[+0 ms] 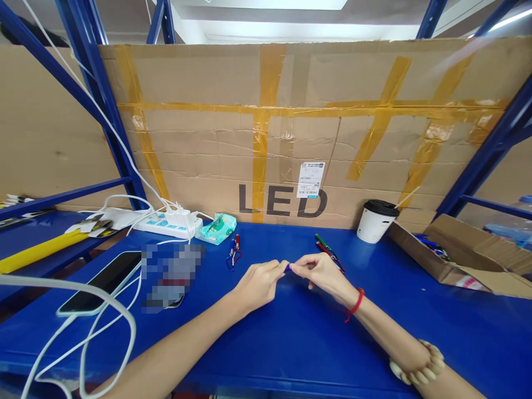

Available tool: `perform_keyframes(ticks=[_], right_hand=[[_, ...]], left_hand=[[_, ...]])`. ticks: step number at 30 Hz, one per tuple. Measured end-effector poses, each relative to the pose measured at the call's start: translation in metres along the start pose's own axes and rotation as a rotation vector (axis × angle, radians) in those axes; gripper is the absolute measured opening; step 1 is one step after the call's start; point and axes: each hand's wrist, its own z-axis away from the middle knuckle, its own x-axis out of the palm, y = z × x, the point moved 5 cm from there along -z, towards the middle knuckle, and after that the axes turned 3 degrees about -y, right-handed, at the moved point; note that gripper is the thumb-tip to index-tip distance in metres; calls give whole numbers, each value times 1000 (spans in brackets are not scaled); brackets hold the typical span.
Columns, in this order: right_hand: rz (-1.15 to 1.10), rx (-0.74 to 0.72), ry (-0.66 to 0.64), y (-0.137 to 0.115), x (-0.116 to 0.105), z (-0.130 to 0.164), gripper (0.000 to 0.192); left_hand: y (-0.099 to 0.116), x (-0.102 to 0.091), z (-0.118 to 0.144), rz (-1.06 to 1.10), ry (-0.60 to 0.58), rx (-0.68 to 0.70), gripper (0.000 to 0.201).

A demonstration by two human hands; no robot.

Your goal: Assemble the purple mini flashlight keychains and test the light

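The left hand (260, 282) and the right hand (320, 272) met fingertip to fingertip over the blue table (291, 338), both pinched narrow on one small purple object (287, 268) held between them just above the tabletop; what it was could not be told, since the fingers hid most of it. Two bands sat on the right arm: a red string (356, 303) at the wrist and a beaded bracelet (418, 366) further up the forearm. Just behind the right hand lay a small bunch of green and red pen-like items (328, 250), and behind the left hand a second small cluster in red and blue (234, 250); their exact count was unclear. Further left lay one phone (100, 282) with white cables (83, 332) looping past it, one white power strip (166, 223) and one packet of tissues (216, 228). To the right stood one paper cup (376, 220) with a dark lid, and beside it one open cardboard box (461, 249). A taped cardboard sheet (291, 133) marked LED closed off the back of the table.
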Motion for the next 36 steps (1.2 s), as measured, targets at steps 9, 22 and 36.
perform_keyframes(ticks=[9,22,36], right_hand=[[-38,105,-82,2,-13,-7,34],[206,-362,-105,-29,-17,5,28],[172,-192,-105,-17,-13,3,36]], left_hand=[[-7,4,-13,239,-22,-173,26],[1,2,-12,495,-100,-185,24],[3,-6,-5,211,105,26,30]])
